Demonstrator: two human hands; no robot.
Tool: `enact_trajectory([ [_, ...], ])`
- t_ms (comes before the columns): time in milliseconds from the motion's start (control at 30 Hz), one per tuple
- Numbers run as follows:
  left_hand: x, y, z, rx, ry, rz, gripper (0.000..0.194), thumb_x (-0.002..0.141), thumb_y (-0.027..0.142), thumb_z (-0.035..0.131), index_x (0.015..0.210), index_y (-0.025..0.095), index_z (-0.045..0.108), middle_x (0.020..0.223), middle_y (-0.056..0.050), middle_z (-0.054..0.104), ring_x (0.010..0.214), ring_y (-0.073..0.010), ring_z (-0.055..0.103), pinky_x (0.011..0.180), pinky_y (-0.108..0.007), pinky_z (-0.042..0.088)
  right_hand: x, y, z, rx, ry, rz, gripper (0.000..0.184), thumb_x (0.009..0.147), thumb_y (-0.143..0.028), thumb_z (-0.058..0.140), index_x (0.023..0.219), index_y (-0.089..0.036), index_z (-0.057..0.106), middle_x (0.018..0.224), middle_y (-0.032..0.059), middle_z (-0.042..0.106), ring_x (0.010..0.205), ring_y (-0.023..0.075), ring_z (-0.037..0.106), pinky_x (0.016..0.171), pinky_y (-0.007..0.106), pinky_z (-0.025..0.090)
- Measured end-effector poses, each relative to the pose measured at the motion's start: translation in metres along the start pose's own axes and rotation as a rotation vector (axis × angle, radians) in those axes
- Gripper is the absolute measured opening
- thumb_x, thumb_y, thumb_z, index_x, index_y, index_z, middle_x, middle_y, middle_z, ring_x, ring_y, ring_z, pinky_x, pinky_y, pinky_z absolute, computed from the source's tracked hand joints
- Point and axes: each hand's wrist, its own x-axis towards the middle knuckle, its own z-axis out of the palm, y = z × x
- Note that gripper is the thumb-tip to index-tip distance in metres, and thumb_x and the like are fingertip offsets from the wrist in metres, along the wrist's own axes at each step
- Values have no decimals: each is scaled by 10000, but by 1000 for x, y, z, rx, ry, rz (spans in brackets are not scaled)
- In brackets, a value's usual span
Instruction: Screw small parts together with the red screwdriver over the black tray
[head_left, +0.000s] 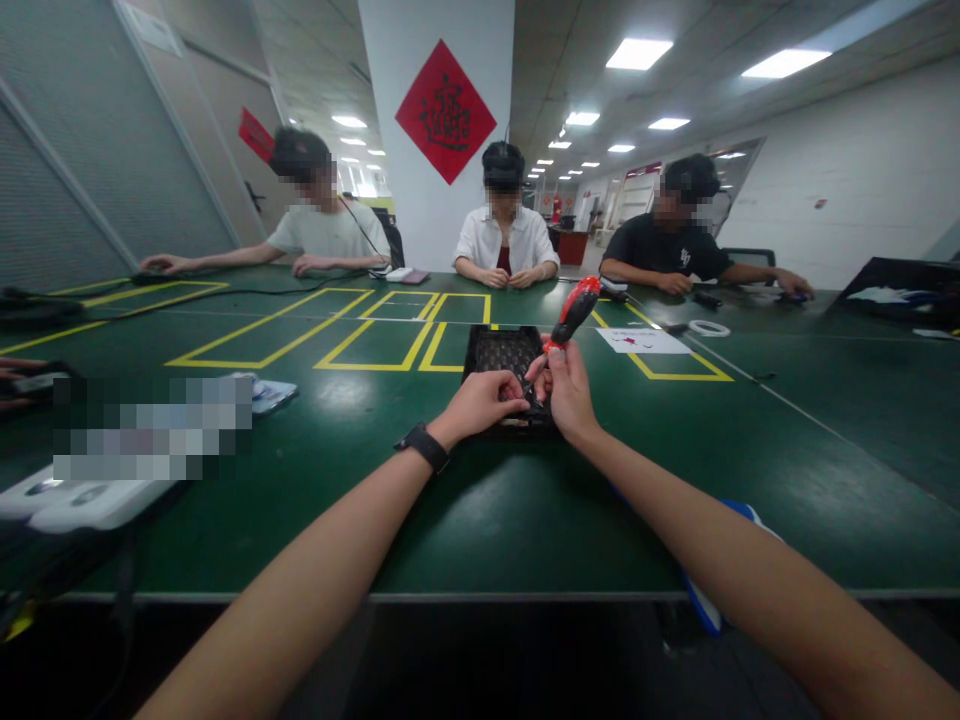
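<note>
A screwdriver (576, 316) with a red and black handle leans up and to the right out of my right hand (568, 392), whose fingers close around its lower end. Its shaft points down toward a black plastic tray or case (501, 347) lying on the green table. My left hand (486, 402), with a dark band on the wrist, rests at the tray's near left part. The left fingers are bent together close to the screwdriver's tip; whatever they pinch is too small or hidden to make out.
Yellow tape outlines mark the green table (337, 540). A white paper sheet (646, 342) and a white ring (709, 328) lie to the right. White devices, partly blurred out, stand at left. Three people sit across the table; another hand shows at the left edge.
</note>
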Motion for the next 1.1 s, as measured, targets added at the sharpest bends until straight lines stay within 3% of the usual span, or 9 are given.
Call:
enact_trajectory([
  [300, 1, -2, -2, -85, -83, 60, 181, 793, 268, 538, 866, 152, 656, 819, -30, 678, 758, -133, 600, 711, -234, 436, 0, 0, -2, 43, -28, 22, 303, 892, -445, 333, 1092, -236, 422, 651, -55, 533, 374, 40, 380, 373, 177, 301],
  [400, 1, 0, -3, -71, -39, 77, 196, 784, 300, 556, 881, 157, 650, 833, -29, 673, 775, -134, 597, 740, -243, 437, 0, 0, -1, 12, -22, 7, 289, 891, -436, 348, 1086, -236, 422, 639, -62, 513, 370, 36, 372, 370, 174, 287],
  [533, 0, 1, -2, -17, 9, 54, 249, 708, 379, 640, 815, 155, 623, 774, -17, 648, 709, -128, 576, 676, -236, 433, -1, 0, 0, -10, -22, 1, 295, 886, -445, 361, 1090, -240, 417, 645, -63, 515, 367, 35, 376, 366, 174, 286],
  [667, 0, -3, 0, 23, -9, 46, 192, 718, 339, 633, 734, 149, 613, 708, -7, 634, 657, -118, 559, 631, -226, 415, 0, 2, 0, 31, -30, 14, 297, 884, -457, 356, 1088, -248, 405, 656, -60, 526, 369, 40, 390, 368, 176, 306],
  [900, 1, -4, 0, -139, -71, 93, 174, 807, 237, 519, 909, 158, 636, 827, -24, 675, 784, -128, 606, 746, -236, 435, 1, 4, -2, 57, 12, -2, 287, 899, -448, 319, 1091, -252, 406, 657, -57, 513, 380, 41, 388, 381, 179, 322],
  [1100, 0, 0, -1, 10, -7, 91, 217, 775, 363, 574, 857, 172, 635, 747, -8, 649, 693, -125, 574, 677, -239, 416, 1, 5, -1, -17, 39, -30, 299, 892, -449, 347, 1093, -240, 422, 628, -63, 499, 379, 37, 369, 377, 172, 303],
])
